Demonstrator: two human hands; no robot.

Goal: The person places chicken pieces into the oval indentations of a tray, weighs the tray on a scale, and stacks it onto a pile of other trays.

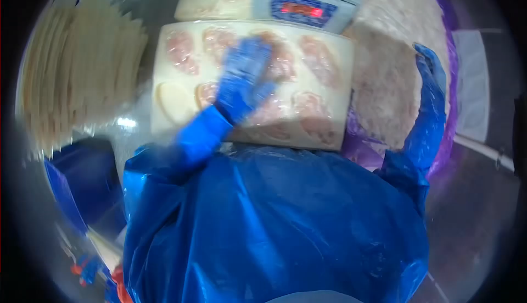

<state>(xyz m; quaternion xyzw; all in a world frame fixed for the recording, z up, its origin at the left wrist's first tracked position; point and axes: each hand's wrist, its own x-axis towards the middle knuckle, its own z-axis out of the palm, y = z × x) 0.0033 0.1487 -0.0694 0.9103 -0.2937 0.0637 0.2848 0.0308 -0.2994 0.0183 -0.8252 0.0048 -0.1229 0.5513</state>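
In the head view, a white tray (252, 138) with shaped hollows lies before me. Pale pink raw meat pieces (318, 61), which look like chicken, fill most hollows; one hollow (174, 102) at the lower left has no meat. My left hand (244, 75), in a blue glove and blurred, lies stretched flat over the tray's middle, partly covering the meat there. Off to the right, my right hand (432, 72) has its fingers extended beside a big mass of pale raw meat (384, 78) in a purple liner (451, 83). Nothing shows in that hand.
A grey scale (307, 1) with a lit red display stands behind the tray, beside another white tray (214, 6) with meat. At left stands a stack of thin off-white trays (82, 72). A dark blue bin (88, 187) sits below it, near my left side.
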